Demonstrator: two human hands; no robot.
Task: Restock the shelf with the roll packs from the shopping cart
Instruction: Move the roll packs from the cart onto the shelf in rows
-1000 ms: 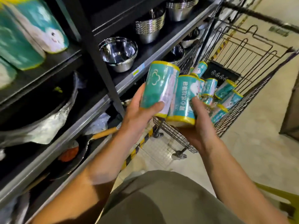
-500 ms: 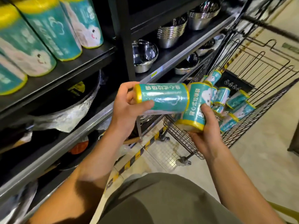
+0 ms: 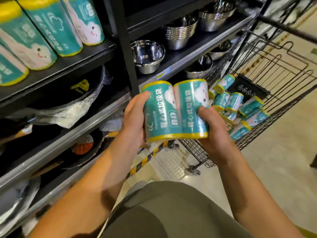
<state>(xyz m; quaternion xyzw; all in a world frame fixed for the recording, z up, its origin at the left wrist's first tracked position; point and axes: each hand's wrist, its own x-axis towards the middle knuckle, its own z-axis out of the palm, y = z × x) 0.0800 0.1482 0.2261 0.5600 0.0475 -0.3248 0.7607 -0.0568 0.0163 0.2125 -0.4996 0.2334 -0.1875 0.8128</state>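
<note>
Left hand (image 3: 135, 121) clasping one roll pack (image 3: 161, 114), right hand (image 3: 212, 133) clasping second pack (image 3: 193, 109); packs upright, touching side by side, between cart (image 3: 197, 150) and shelf (image 3: 68, 66). Advised: keep upright, labels outward, set beside stocked packs (image 3: 42, 31). More in cart.

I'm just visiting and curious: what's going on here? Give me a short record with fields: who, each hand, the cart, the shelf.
who: a person standing between a shelf and a shopping cart
left hand: holds a teal roll pack upright
right hand: holds a second roll pack upright, side by side with the first and touching it
shopping cart: wire basket with more roll packs lying inside
shelf: same teal packs stand on the upper left board
nearby: steel bowls on the boards to the right
</note>
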